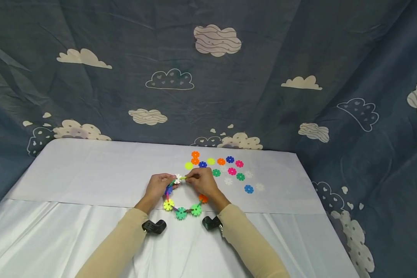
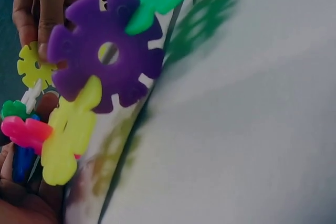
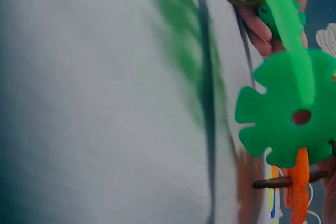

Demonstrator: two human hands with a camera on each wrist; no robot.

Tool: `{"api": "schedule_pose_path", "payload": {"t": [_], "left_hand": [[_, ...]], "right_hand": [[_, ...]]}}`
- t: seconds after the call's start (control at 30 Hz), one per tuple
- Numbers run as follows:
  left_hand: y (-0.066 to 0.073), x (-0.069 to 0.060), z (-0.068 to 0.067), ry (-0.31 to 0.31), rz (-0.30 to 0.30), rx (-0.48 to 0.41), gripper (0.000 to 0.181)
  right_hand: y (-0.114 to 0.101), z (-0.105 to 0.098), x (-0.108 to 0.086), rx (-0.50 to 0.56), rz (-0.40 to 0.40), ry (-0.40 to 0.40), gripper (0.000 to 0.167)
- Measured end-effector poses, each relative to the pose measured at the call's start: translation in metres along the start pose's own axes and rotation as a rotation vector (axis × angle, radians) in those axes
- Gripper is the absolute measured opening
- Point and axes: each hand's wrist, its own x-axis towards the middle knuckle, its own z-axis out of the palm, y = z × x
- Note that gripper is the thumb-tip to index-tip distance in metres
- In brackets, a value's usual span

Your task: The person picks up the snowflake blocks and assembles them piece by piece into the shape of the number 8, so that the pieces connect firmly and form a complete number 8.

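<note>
A curved chain of slotted, flower-shaped plastic discs hangs between my hands. My left hand (image 1: 157, 187) grips its upper left end beside a white disc (image 1: 178, 178). My right hand (image 1: 203, 180) pinches a yellow disc (image 2: 35, 66) by its edge, against or very near the white disc; whether they interlock I cannot tell. Down the left side come a blue disc (image 1: 168, 190), a pink disc (image 2: 26, 132) and a second yellow disc (image 1: 168, 205). A purple disc (image 2: 105, 51) and green discs (image 1: 181, 213) form the bottom. An orange disc (image 1: 203, 198) sits by my right wrist.
Loose discs lie scattered beyond and right of my right hand, among them an orange disc (image 1: 221, 161), a pink disc (image 1: 232, 171), a blue disc (image 1: 249, 189) and a pale disc (image 1: 260, 187). White cloth (image 1: 90, 170) covers the table, with a dark cloud-print curtain (image 1: 257, 96) behind.
</note>
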Motion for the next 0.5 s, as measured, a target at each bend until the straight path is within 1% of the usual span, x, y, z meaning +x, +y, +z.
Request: {"api": "schedule_pose_path", "payload": {"t": [0.13,0.23,0.43,0.5], "left_hand": [[0.0030,-0.0013,0.0008,0.015,-0.015,-0.027,0.023],[0.0047,-0.0022,0.0011,0.019,-0.024,-0.040,0.022],[0.0065,-0.0037,0.0011,0.037,-0.048,-0.006,0.024],[0.0060,-0.0040,0.0009,0.037,-0.058,-0.010,0.023]], "right_hand": [[-0.0007,0.0034,0.0008,-0.005,-0.016,0.027,0.006],[-0.0013,0.0051,0.0016,-0.001,-0.005,0.040,0.006],[-0.0027,0.0076,0.0019,0.037,0.056,0.045,0.005],[-0.0037,0.0087,0.0015,0.052,0.075,0.046,0.005]]}}
